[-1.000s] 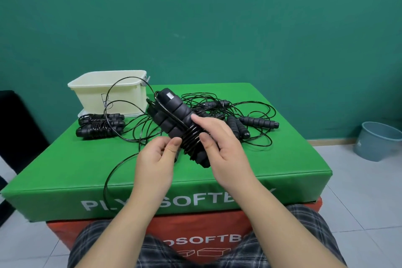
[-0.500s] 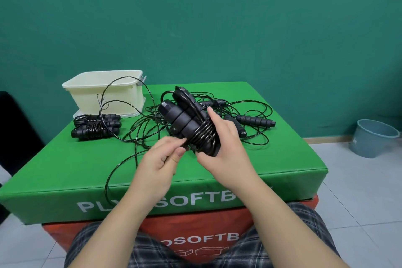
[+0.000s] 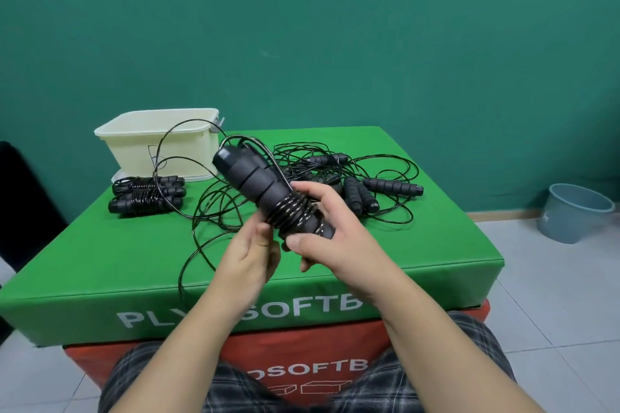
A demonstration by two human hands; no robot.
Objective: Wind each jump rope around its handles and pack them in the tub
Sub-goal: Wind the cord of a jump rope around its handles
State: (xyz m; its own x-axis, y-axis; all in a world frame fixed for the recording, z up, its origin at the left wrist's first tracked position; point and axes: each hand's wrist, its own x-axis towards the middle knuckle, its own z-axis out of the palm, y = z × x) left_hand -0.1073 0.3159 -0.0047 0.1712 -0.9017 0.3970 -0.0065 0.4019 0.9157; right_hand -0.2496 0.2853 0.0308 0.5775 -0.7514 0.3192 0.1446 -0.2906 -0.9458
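At frame centre, the right hand grips the paired handles, cord partly coiled round them. The left hand pinches near the coil. Loose ropes sprawl behind; wound ropes lie beside the tub, upper left. A grey bucket stands at right.

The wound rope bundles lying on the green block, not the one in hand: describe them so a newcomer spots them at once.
Start at the green block and find the cream tub at its far left corner. Just in front of the tub lie the wound bundles: black handles side by side with cord coiled tightly round their middles. Unlike the loose tangle to their right, they trail no slack loops.
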